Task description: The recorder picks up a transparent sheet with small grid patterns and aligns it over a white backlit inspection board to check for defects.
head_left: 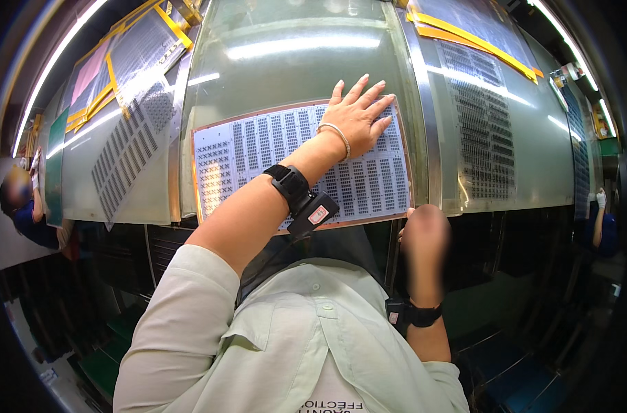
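A white circuit board panel point(258, 138) with a copper-coloured edge and rows of small dark patterns lies on the greenish glass table point(272, 79) in front of me. My left hand point(358, 115) rests flat near the panel's far right part, fingers spread, with the forearm crossing over the panel. By the near right corner of the panel is my right hand point(427, 230). Fingertips show beside the corner, but the rest of that hand is blurred, so its grip is unclear.
Patterned films lie on glass surfaces at left point(131, 151) and right point(482, 131). Yellow-edged clear sheets point(145, 51) are at the far left, and more yellow strips point(479, 45) at the far right. Metal rails point(423, 103) flank the middle glass. Other people work at both sides.
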Motion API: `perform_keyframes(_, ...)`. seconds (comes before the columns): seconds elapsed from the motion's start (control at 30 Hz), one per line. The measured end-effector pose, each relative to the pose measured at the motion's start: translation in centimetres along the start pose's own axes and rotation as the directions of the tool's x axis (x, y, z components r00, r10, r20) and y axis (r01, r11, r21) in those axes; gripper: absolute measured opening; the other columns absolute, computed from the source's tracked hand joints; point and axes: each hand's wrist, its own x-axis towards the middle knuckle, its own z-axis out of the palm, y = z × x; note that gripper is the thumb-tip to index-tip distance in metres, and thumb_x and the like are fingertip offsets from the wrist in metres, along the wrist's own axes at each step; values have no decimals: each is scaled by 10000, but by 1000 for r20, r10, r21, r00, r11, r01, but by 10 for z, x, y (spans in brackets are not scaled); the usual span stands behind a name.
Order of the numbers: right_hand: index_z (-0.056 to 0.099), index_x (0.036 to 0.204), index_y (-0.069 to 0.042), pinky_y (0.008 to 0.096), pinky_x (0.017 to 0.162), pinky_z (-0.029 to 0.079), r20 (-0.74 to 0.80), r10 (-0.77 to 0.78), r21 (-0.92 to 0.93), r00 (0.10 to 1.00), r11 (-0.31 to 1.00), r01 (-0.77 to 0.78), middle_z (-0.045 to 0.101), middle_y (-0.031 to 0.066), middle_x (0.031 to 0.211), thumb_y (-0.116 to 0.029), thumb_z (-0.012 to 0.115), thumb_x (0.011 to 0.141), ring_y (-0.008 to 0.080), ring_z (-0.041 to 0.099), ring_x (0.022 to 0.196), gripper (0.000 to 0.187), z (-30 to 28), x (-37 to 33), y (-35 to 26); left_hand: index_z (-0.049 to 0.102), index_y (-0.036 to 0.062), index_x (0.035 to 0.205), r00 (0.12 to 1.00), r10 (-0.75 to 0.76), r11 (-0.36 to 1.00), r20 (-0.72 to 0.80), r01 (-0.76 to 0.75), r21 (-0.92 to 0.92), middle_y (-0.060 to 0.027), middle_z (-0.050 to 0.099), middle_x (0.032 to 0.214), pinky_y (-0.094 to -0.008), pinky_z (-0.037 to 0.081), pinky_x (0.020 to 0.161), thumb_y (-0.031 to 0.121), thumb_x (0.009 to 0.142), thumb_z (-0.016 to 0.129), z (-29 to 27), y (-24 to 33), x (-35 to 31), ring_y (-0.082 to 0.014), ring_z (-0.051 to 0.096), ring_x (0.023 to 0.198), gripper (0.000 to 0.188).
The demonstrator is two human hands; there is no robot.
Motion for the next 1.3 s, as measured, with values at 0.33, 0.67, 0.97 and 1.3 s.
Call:
perform_keyframes(0.33,440,864,-22,204,441,442,31,-34,78,999,996,32,563,33,640,-36,562,876,83,552,514,124,-1,2,13,364,89,1371,879,473,830,61,-421,-366,-92,355,1424,-499,120,1106,372,834,561,-20,85,-97,-226,234,1370,638)
perform_keyframes(0.67,435,918,-34,202,449,430,48,2,90,999,996,-6,603,63,702,-42,533,882,118,604,553,105,2,0,4,294,143,1417,919,372,922,131,-351,-161,-17,274,1477,-461,99,1124,500,912,360,-11,57,-73,-194,164,1391,622)
perform_keyframes(0.97,441,910,-23,200,466,439,46,-14,92,999,996,10,609,76,706,-60,534,886,133,617,561,103,-1,2,7,289,179,1418,950,293,956,107,-288,-60,-7,223,1496,-513,46,1124,456,924,346,-1,46,-42,-211,122,1399,569)
perform_keyframes(1.3,440,903,-28,202,479,432,60,-52,76,997,996,47,610,72,683,-61,530,891,131,613,558,96,-1,3,10,314,108,1408,993,118,990,-3,-117,77,-43,231,1493,-532,7,1112,525,914,313,4,24,-9,-243,36,1409,648)
